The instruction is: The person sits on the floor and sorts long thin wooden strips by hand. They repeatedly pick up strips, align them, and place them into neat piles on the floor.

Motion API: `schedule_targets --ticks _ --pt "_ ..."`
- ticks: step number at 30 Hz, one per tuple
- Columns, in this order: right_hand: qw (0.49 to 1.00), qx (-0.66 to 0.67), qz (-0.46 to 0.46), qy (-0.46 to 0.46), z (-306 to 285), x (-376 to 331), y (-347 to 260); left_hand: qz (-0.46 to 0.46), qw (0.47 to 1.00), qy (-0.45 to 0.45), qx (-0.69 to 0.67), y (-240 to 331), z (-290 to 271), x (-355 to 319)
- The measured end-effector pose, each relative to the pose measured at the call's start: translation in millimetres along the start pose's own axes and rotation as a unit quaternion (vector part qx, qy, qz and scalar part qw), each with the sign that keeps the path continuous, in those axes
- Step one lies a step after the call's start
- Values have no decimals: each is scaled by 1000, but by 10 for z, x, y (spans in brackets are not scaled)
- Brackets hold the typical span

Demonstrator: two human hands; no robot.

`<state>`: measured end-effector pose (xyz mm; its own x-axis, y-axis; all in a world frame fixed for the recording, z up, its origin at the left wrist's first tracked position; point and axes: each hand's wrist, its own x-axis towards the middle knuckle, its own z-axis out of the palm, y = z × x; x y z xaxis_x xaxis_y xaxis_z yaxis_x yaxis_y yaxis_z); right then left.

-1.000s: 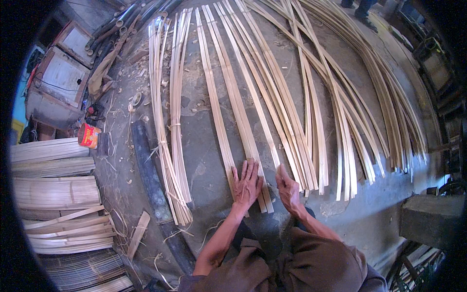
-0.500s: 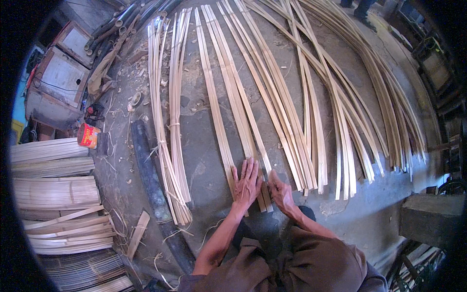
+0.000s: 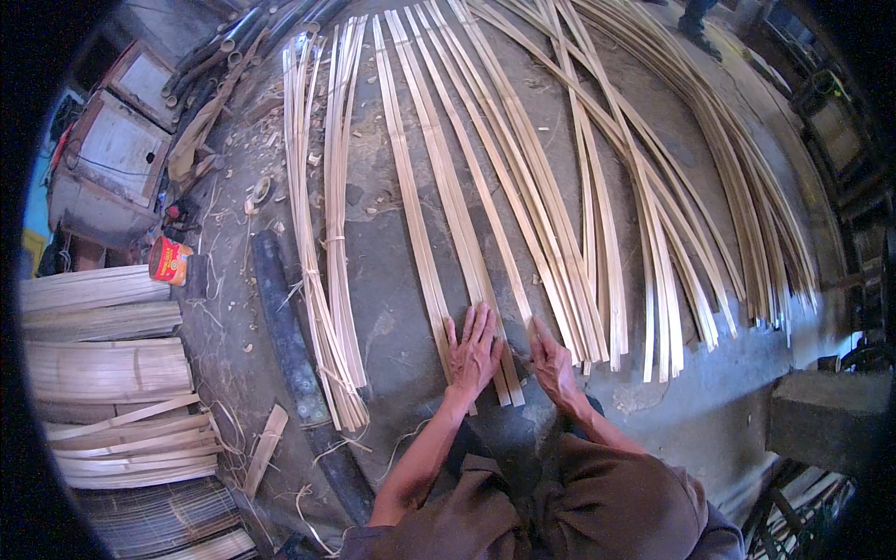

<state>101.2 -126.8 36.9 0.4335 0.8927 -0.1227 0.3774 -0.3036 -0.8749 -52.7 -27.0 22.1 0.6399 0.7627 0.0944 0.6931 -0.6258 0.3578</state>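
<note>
In the head view, I see the left hand (image 3: pixel 474 350) at lower centre, fingers spread flat over a narrow row of bamboo strips (image 3: pixel 467 257). Just right of it, the right hand (image 3: pixel 553 366), the nearer one, pinches the lower end of a lone bamboo strip (image 3: pixel 516 285), whose long axis runs up and leftward to the frame's upper centre, beside that row.

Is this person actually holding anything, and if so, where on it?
Yes: the right hand appears to pinch a single pale strip by its near end. The left hand lies flat over other strips, not gripping them.
</note>
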Motion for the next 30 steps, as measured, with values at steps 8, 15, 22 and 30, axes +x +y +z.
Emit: schedule_targets --ticks 8,15,22,30 --pt "999 -5 -25 43 118 -69 40 5 1000 -10 20 5 5 12" --pt "999 -1 -39 32 101 -126 -103 3 1000 -11 14 4 -32 8" --pt "1000 -21 -5 7 178 -111 3 4 1000 -7 21 6 -19 7" --pt "998 -28 -22 -49 222 -129 55 5 1000 7 14 -4 -6 0"
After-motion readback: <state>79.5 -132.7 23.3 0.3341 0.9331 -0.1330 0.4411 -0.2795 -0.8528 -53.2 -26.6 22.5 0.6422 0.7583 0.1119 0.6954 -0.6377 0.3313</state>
